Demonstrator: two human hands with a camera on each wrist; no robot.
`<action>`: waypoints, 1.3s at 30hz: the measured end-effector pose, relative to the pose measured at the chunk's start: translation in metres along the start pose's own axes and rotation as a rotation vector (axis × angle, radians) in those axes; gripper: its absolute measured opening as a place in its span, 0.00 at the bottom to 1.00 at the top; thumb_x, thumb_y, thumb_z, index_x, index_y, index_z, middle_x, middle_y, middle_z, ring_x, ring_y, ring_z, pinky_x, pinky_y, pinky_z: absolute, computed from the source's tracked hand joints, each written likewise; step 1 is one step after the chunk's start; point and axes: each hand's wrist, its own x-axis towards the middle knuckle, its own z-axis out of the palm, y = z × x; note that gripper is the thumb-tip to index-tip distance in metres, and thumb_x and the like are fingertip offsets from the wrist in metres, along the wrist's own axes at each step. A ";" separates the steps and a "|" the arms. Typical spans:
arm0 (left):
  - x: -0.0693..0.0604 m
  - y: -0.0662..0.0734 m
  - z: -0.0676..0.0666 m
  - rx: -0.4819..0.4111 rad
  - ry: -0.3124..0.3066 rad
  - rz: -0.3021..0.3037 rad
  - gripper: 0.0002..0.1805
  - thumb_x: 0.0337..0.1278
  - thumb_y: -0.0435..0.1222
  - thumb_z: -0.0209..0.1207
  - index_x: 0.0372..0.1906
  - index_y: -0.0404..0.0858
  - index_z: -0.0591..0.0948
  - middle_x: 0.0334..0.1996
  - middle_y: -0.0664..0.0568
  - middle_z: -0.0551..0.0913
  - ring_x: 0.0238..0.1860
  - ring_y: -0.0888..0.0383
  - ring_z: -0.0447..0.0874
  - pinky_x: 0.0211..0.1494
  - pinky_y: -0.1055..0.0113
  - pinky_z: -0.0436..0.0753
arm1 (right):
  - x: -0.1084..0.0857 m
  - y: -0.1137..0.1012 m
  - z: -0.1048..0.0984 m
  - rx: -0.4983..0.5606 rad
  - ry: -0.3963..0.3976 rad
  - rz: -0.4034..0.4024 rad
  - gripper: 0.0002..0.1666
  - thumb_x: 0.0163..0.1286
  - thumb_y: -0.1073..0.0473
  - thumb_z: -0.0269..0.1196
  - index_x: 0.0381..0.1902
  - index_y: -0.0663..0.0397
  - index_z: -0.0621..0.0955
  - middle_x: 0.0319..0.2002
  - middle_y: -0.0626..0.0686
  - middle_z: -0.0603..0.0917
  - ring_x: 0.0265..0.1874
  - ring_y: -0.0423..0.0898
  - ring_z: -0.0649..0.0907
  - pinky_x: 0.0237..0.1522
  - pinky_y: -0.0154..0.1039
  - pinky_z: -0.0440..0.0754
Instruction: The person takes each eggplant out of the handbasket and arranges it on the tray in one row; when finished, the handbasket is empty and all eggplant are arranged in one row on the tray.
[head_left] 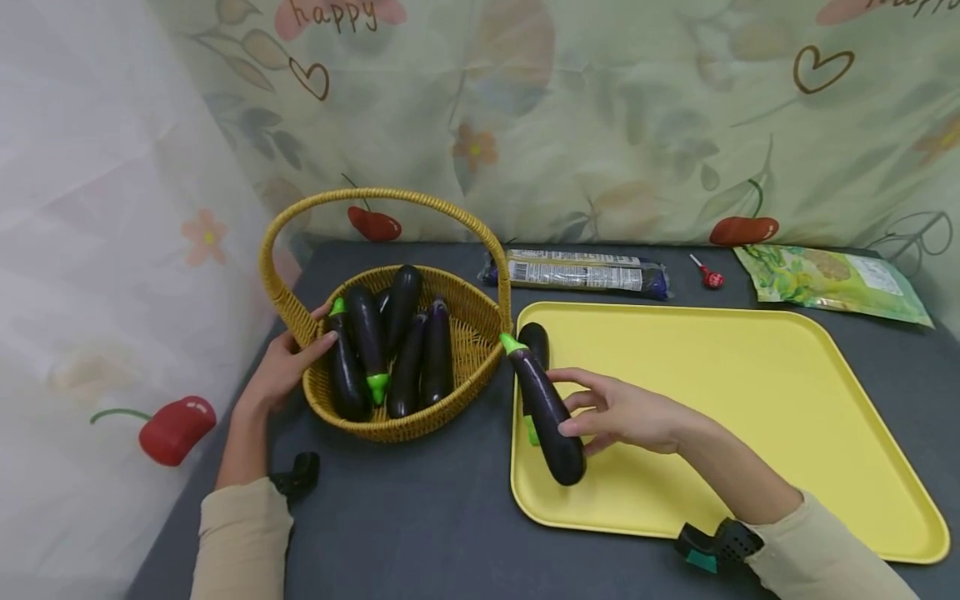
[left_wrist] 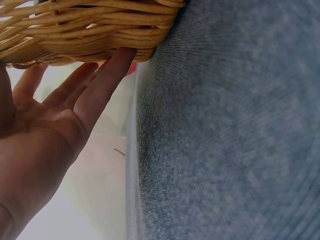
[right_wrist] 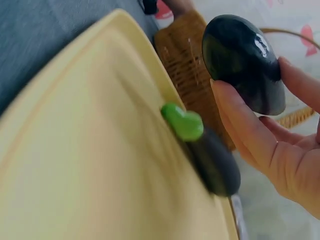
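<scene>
My right hand [head_left: 626,414] holds an eggplant [head_left: 545,408] between thumb and fingers, above the left side of a yellow tray [head_left: 720,383]. Its green stem end points up and left toward the basket. Beneath it, a second eggplant [right_wrist: 212,160] lies along the tray's left edge, partly hidden in the head view. My left hand [head_left: 281,367] grips the left side of a wicker basket [head_left: 474,333], thumb over the rim. In the left wrist view, its fingers [left_wrist: 102,90] touch the woven wall from outside. Several eggplants [head_left: 365,333] lie inside the basket.
Behind the tray lie a long clear-and-blue packet [head_left: 577,272], a red lollipop [head_left: 711,277] and a green bag [head_left: 832,283]. The basket's tall handle [head_left: 390,194] arches over its opening. Patterned cloth [head_left: 525,125] hangs at the back and left of the dark table [head_left: 420,517].
</scene>
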 end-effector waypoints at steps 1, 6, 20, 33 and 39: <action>0.000 0.001 0.000 0.002 0.000 -0.001 0.39 0.65 0.51 0.55 0.75 0.48 0.55 0.69 0.41 0.60 0.59 0.50 0.64 0.49 0.75 0.71 | -0.002 0.001 -0.003 0.009 0.002 0.001 0.48 0.66 0.60 0.64 0.75 0.54 0.49 0.53 0.64 0.74 0.47 0.57 0.80 0.45 0.54 0.78; 0.001 0.003 -0.001 0.006 -0.001 -0.002 0.38 0.65 0.51 0.55 0.75 0.49 0.55 0.70 0.42 0.59 0.59 0.50 0.64 0.49 0.75 0.72 | -0.005 0.007 -0.021 0.026 0.076 0.012 0.47 0.68 0.59 0.62 0.75 0.54 0.48 0.53 0.64 0.74 0.47 0.57 0.80 0.45 0.53 0.78; -0.001 0.002 0.000 0.010 -0.004 -0.016 0.39 0.65 0.52 0.55 0.75 0.48 0.54 0.68 0.40 0.61 0.57 0.51 0.65 0.48 0.75 0.72 | 0.019 0.012 -0.040 0.006 0.324 0.134 0.46 0.67 0.56 0.64 0.74 0.56 0.50 0.52 0.66 0.74 0.43 0.53 0.82 0.40 0.49 0.81; -0.001 0.002 0.000 -0.010 -0.003 -0.010 0.38 0.65 0.51 0.55 0.75 0.48 0.54 0.68 0.40 0.60 0.57 0.52 0.65 0.47 0.75 0.72 | 0.026 0.007 -0.030 -0.060 0.388 0.159 0.46 0.66 0.55 0.65 0.72 0.62 0.54 0.53 0.67 0.72 0.43 0.54 0.81 0.35 0.47 0.82; 0.000 0.002 -0.001 -0.006 -0.004 -0.011 0.38 0.65 0.51 0.55 0.75 0.48 0.54 0.69 0.40 0.60 0.58 0.52 0.64 0.48 0.76 0.71 | 0.026 0.006 -0.029 -0.061 0.391 0.150 0.43 0.68 0.54 0.63 0.71 0.63 0.55 0.53 0.67 0.72 0.42 0.52 0.81 0.35 0.46 0.82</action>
